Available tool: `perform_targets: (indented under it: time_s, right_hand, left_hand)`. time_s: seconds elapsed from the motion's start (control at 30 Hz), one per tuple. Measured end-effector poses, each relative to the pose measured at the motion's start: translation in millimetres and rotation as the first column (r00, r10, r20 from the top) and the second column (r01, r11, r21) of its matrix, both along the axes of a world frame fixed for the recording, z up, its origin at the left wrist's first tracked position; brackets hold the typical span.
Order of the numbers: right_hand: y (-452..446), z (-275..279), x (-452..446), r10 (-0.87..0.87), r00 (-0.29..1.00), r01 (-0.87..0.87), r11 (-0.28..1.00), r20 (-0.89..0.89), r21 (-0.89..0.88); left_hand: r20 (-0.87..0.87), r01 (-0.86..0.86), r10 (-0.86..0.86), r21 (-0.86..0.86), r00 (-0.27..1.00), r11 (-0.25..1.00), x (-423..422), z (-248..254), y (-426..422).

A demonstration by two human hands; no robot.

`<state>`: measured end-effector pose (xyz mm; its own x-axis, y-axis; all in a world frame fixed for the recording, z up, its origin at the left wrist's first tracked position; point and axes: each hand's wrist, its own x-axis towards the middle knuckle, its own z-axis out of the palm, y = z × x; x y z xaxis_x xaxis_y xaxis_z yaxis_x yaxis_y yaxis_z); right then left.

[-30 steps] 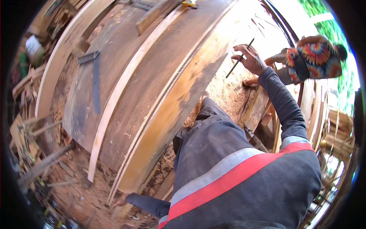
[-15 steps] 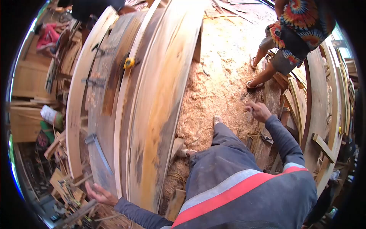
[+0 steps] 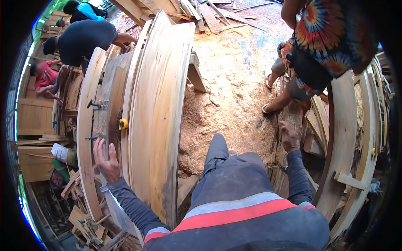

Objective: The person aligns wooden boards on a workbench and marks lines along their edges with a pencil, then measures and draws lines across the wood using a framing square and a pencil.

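Observation:
My left hand (image 3: 107, 162), its fingers spread and holding nothing, hovers over the workbench at the left. A metal try square (image 3: 119, 209) lies just behind its wrist, partly covered by my sleeve. Beyond the fingertips are two clamps, the far clamp (image 3: 97, 104) plainer to see. A yellow tape measure (image 3: 123, 124) rests by the narrow boards, ahead and to the right of that hand. Wide pale planks (image 3: 157, 104) stand lengthwise beside it. On my right, my right hand (image 3: 289, 137) is raised above the wood pile, fingers loosely bent and apart, with nothing visible in it.
Sawdust and shavings (image 3: 234, 108) cover the floor ahead. A person in a tie-dye shirt (image 3: 322, 37) stands at the front right. Another person in dark clothes (image 3: 86, 42) bends over the bench's far end. Long boards (image 3: 345, 138) lean along the right side.
My left hand has moved forward over the bench, toward the clamps. My right hand has dropped slightly and its fingers have loosened. The view has shifted, bringing people at the far left into sight.

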<state>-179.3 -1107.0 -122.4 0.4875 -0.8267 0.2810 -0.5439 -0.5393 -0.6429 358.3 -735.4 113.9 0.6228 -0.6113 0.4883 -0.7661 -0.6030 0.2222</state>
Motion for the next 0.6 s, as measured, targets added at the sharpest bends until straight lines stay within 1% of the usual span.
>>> perform_targets:
  time_s: [0.07,0.1,0.13,0.2,0.23,0.27,0.33,0.37,0.4,0.43,0.47,0.5,0.53,0.57,0.6]
  right_hand:
    - [-24,2,46,0.110,0.992,-0.124,0.958,0.068,0.258]
    - [-38,4,74,0.149,0.983,-0.171,0.957,0.110,0.236]
    - [-53,5,103,0.191,0.970,-0.220,0.953,0.152,0.209]
    - [-85,12,156,0.257,0.953,-0.287,0.932,0.158,0.220]
    - [-106,4,180,0.321,0.936,-0.333,0.941,0.142,0.066]
    - [-127,7,205,0.329,0.934,-0.339,0.939,0.137,0.063]
    - [-164,22,249,0.369,0.918,-0.380,0.924,0.143,0.053]
    - [-178,39,272,0.370,0.905,-0.399,0.909,0.209,0.122]
    - [-199,50,293,0.399,0.898,-0.424,0.898,0.186,0.116]
    - [-217,58,311,0.443,0.874,-0.464,0.883,0.198,0.072]
    - [-230,65,326,0.481,0.851,-0.499,0.866,0.209,0.041]
    - [-243,74,344,0.505,0.839,-0.518,0.856,0.203,0.009]
    - [-253,84,361,0.496,0.833,-0.520,0.853,0.243,0.039]
    - [-265,84,378,0.500,0.830,-0.528,0.847,0.247,0.062]
    - [-278,84,395,0.506,0.825,-0.538,0.839,0.250,0.079]
  left_hand:
    - [-0.057,0.021,-0.018,0.045,0.998,0.999,18,-6,-36]
    - [-0.081,0.053,-0.047,0.072,0.996,0.996,33,-14,-53]
    - [-0.085,0.049,-0.043,0.070,0.995,0.996,43,-23,-73]
    - [-0.330,0.048,-0.040,0.016,0.943,0.999,56,-40,-113]
    - [-0.369,0.079,-0.030,0.120,0.929,0.990,63,-43,-130]
    - [-0.465,0.069,-0.014,0.101,0.885,0.992,68,-50,-148]
    - [-0.464,0.058,0.024,0.162,0.886,0.985,83,-66,-174]
    - [-0.484,0.036,0.044,0.153,0.874,0.988,86,-71,-179]
    - [-0.525,0.045,0.026,0.121,0.851,0.992,89,-77,-186]
    - [-0.566,0.051,0.011,0.093,0.824,0.994,90,-81,-192]
    - [-0.588,0.028,0.033,0.094,0.808,0.995,88,-83,-195]
    - [-0.612,0.034,0.066,0.150,0.788,0.988,86,-81,-197]
    - [-0.632,0.045,0.095,0.202,0.769,0.978,85,-77,-201]
    - [-0.733,-0.040,0.154,0.170,0.663,0.985,80,-65,-215]
    - [-0.741,-0.060,0.165,0.166,0.651,0.984,82,-68,-216]
